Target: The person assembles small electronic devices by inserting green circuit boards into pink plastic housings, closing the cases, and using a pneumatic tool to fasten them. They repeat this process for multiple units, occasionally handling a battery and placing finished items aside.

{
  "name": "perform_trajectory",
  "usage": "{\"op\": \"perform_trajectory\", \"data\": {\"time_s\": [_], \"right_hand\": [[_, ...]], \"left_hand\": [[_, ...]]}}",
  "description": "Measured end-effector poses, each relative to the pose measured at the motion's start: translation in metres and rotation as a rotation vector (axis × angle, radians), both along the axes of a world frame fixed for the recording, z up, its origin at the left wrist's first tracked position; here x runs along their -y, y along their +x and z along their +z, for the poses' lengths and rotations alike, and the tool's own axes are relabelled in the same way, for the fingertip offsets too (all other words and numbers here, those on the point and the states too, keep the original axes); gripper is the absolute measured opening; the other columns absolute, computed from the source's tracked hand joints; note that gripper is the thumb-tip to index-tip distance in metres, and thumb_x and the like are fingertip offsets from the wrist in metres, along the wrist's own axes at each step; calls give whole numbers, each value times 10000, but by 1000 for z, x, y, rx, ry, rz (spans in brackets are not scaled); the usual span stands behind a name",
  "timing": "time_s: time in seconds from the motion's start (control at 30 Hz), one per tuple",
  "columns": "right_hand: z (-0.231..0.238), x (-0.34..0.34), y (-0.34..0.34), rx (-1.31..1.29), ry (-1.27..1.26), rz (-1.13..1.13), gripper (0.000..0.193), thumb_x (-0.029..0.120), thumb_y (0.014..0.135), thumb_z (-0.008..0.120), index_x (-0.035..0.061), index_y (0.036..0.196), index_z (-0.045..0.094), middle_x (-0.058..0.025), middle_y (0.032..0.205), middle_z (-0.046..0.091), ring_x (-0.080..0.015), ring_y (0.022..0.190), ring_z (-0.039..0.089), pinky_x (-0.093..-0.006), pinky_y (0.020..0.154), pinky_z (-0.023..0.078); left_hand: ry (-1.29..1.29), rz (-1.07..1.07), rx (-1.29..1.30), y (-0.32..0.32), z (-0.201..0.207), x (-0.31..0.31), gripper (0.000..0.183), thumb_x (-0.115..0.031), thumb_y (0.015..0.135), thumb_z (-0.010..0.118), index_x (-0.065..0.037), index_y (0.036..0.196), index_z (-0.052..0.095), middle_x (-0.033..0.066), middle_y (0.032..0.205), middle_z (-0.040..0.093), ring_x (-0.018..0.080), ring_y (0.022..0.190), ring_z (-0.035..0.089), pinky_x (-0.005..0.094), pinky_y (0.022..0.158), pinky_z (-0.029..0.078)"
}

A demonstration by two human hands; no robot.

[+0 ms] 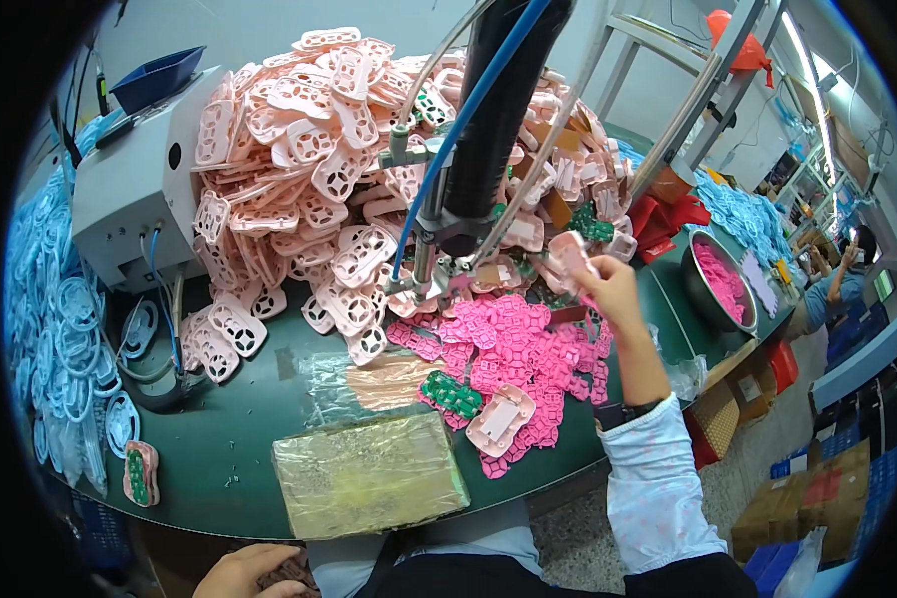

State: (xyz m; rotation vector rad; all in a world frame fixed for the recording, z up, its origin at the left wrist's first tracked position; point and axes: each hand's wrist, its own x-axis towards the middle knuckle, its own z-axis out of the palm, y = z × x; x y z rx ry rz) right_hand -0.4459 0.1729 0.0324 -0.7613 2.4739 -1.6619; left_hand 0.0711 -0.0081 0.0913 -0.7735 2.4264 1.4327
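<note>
My right hand (611,290) reaches across the bench, its fingers closed on a light pink plastic shell (569,255) at the edge of the heap. Down at the lower edge, my left hand (246,572) is partly cut off; its fingers are apart beside small brown pieces (291,572) too unclear to name. On the bench before me lie bright pink button pads (524,346) in a loose pile. A green circuit board (451,394) and a pale pink shell (501,421) rest on that pile. Nearer me is a block wrapped in yellowish tape (367,476).
A tall heap of pale pink shells (299,130) fills the back. An upright screwdriving machine (468,189) stands mid-bench. At left are a grey box (135,184), blue plastic parts (70,339) and a shell with a green board (141,473). A metal bowl (703,289) sits right.
</note>
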Motion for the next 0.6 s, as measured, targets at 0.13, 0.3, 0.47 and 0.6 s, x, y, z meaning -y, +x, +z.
{"op": "perform_trajectory", "data": {"time_s": [0.13, 0.3, 0.47, 0.6], "right_hand": [[39, -18, 18, -131, -63, 146, 216, 102, 787, 702, -29, 947, 642, -11, 812, 632, -57, 730, 553, -212, 646, 448], [92, -9, 99, -67, -41, 523, 265, 88, 791, 705, -19, 1028, 653, -13, 840, 641, -56, 758, 567, -206, 641, 453], [110, -1, 156, 42, 197, 961, 292, 120, 762, 734, 5, 1023, 674, -71, 873, 687, -115, 792, 634, -241, 688, 494], [107, 20, 194, 169, 230, 1144, 314, 86, 704, 761, -26, 983, 671, -119, 904, 683, -161, 821, 651, -267, 714, 500]], "left_hand": [[23, -23, -36, -10, -5, -1, 381, -109, 802, 648, 18, 1152, 569, 219, 1124, 594, 363, 1023, 572, 359, 874, 440], [-118, 116, -192, -40, -1, -14, 301, -89, 787, 672, -15, 1076, 636, 162, 943, 643, 274, 894, 629, 323, 824, 485], [268, 185, -578, -82, -12, -27, 509, -37, 800, 660, -15, 1283, 503, 145, 1086, 615, 200, 917, 625, 305, 840, 496], [718, 217, -639, -96, -10, -41, 606, -56, 851, 648, -13, 1384, 363, 131, 1179, 561, 167, 1021, 581, 292, 875, 484]]}}
